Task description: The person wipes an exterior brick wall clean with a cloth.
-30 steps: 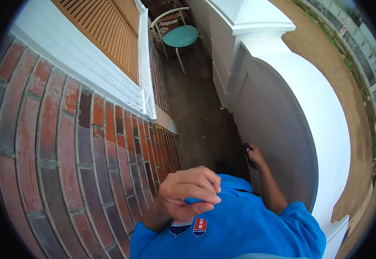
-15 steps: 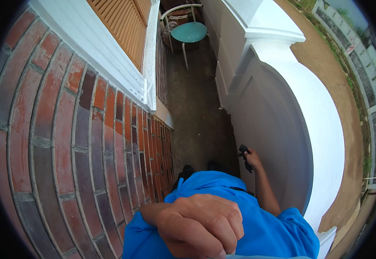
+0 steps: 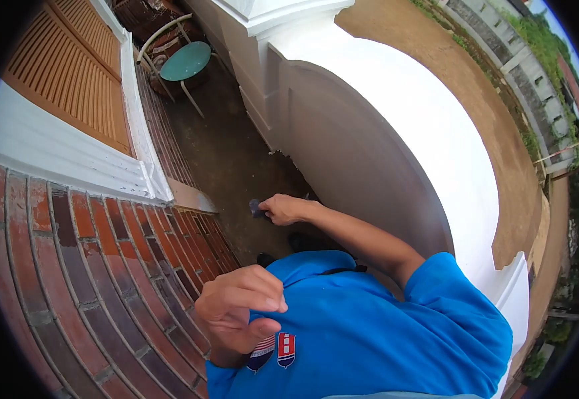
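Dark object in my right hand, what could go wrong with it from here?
The dark object could slip from the right hand and land on the floor. Between the brick wall and the white-topped wall, a careless swing might knock it. Walking forward, you could bump it against the chair ahead.

Brickwork [image 3: 110,286] left, parapet [image 3: 369,139] right, hands [image 3: 286,209] between, chair [image 3: 185,62] ahead

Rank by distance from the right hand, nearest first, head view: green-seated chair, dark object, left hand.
1. Dark object: held in the right hand.
2. Left hand: lower left.
3. Green-seated chair: upper left, well beyond both hands.
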Tool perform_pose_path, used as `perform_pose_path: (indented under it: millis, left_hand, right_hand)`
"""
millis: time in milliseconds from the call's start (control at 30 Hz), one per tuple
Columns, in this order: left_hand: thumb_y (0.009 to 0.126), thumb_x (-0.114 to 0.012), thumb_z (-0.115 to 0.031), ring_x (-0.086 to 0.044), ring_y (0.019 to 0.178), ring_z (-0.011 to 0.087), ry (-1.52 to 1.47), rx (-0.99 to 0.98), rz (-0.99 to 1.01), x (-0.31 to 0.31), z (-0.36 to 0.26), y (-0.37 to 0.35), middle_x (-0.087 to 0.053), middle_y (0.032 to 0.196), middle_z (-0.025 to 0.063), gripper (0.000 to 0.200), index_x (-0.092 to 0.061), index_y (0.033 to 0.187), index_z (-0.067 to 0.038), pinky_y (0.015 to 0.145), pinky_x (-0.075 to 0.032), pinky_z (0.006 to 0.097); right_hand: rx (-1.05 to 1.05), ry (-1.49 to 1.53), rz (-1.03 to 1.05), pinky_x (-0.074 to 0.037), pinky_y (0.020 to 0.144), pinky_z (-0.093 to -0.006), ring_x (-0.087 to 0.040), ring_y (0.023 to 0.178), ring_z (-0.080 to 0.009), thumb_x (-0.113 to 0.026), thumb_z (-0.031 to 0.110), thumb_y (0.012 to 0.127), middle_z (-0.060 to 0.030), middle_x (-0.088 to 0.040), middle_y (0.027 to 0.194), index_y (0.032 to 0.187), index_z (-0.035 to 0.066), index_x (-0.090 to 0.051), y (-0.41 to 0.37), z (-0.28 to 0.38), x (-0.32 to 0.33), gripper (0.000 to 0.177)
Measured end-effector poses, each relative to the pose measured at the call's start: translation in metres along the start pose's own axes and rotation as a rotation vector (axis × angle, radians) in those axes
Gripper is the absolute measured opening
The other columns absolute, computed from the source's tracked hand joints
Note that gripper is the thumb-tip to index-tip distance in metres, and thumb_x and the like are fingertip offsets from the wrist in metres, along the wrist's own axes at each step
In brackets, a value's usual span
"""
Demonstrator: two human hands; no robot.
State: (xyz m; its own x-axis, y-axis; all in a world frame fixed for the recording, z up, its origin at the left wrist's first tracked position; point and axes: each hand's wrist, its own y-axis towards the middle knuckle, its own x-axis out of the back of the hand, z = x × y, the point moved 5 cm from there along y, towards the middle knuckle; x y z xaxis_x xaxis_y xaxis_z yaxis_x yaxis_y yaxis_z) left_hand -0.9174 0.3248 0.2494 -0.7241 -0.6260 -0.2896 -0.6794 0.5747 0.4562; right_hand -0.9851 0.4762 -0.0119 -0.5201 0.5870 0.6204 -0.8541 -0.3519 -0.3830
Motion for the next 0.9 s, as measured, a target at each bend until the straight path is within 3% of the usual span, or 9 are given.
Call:
perform_pose_path:
  millis: [100,167,267,433,600,667,767,867,900]
  left_hand:
    - [0.083,-0.079,-0.012,-0.065,0.073,0.0222,0.126,0.063,-0.05,0.012,0.021,-0.004,-0.068,0.08,0.0139,0.022,-0.067,0.095,0.001,0.065,-0.051,0.0311]
    - [0.085,-0.078,-0.012,-0.064,0.073,0.0218,0.192,0.053,-0.061,0.019,0.025,-0.008,-0.068,0.08,0.0139,0.021,-0.066,0.095,0.001,0.065,-0.051,0.0309]
    - [0.088,-0.074,-0.009,-0.062,0.075,0.0208,0.274,0.045,-0.125,0.035,0.028,-0.018,-0.067,0.083,0.0129,0.018,-0.064,0.097,0.001,0.067,-0.05,0.0308]
    - [0.091,-0.068,-0.004,-0.063,0.08,0.0184,0.326,0.13,-0.383,0.069,0.036,-0.059,-0.066,0.084,0.0116,0.009,-0.063,0.097,0.001,0.071,-0.051,0.0293]
    - [0.093,-0.068,-0.007,-0.064,0.078,0.0136,0.324,0.327,-0.641,0.084,0.075,-0.102,-0.067,0.084,0.0089,0.01,-0.064,0.098,0.001,0.072,-0.053,0.0267]
    - [0.093,-0.07,-0.007,-0.064,0.078,0.0118,0.33,0.42,-0.656,0.079,0.096,-0.106,-0.068,0.085,0.0075,0.012,-0.065,0.1,0.0,0.071,-0.054,0.0261]
    - [0.091,-0.068,0.0,-0.063,0.091,0.0118,0.33,0.466,-0.665,0.064,0.124,-0.097,-0.067,0.105,0.0083,0.026,-0.061,0.116,0.0,0.076,-0.053,0.0248]
    - [0.085,-0.077,-0.011,-0.062,0.107,0.0199,0.524,0.422,-0.531,0.052,0.137,-0.085,-0.062,0.12,0.012,0.053,-0.055,0.132,0.001,0.088,-0.051,0.0312]
    - [0.083,-0.081,-0.018,-0.061,0.111,0.0239,0.516,0.489,-0.523,0.053,0.144,-0.089,-0.06,0.124,0.0136,0.064,-0.051,0.136,0.002,0.092,-0.05,0.0358]
  right_hand:
    - [0.177,-0.17,0.179,-0.053,0.084,-0.0474,-0.068,0.1,-0.0378,-0.059,0.011,0.083,-0.0207,-0.071,0.102,0.105,0.003,-0.071,0.027,0.057,-0.005,0.026]
    - [0.101,-0.447,0.437,-0.055,0.083,-0.0457,-0.069,0.101,-0.0345,-0.061,0.013,0.083,-0.0189,-0.072,0.108,0.103,0.002,-0.074,0.039,0.089,-0.004,0.025]
    - [0.317,-0.667,0.373,-0.057,0.082,-0.0441,-0.07,0.101,-0.0315,-0.064,0.015,0.084,-0.0175,-0.072,0.11,0.102,0.001,-0.075,0.041,0.119,0.004,0.025]
    - [0.544,-0.753,0.329,-0.059,0.079,-0.0451,-0.071,0.094,-0.0349,-0.061,0.016,0.086,-0.0186,-0.073,0.099,0.101,0.001,-0.072,-0.011,0.124,0.036,0.024]
    - [0.404,-0.698,0.381,-0.059,0.078,-0.0454,-0.071,0.093,-0.037,-0.059,0.016,0.085,-0.0188,-0.073,0.096,0.098,0.0,-0.071,-0.05,0.095,0.065,0.023]
    - [0.456,-0.783,0.412,-0.059,0.077,-0.0454,-0.071,0.092,-0.0369,-0.059,0.015,0.086,-0.0184,-0.073,0.095,0.098,0.0,-0.071,-0.045,0.09,0.057,0.022]
    - [0.496,-0.761,0.413,-0.059,0.076,-0.0452,-0.072,0.091,-0.0361,-0.057,0.013,0.087,-0.0176,-0.073,0.095,0.098,0.001,-0.072,-0.05,0.108,0.059,0.022]
    - [0.548,-0.721,0.38,-0.059,0.075,-0.0437,-0.072,0.091,-0.0341,-0.06,0.018,0.088,-0.0161,-0.074,0.095,0.097,0.002,-0.073,-0.053,0.119,0.067,0.022]
    - [0.549,-0.719,0.363,-0.059,0.076,-0.0432,-0.072,0.092,-0.0331,-0.062,0.02,0.089,-0.0159,-0.074,0.097,0.098,0.003,-0.074,-0.054,0.12,0.071,0.024]
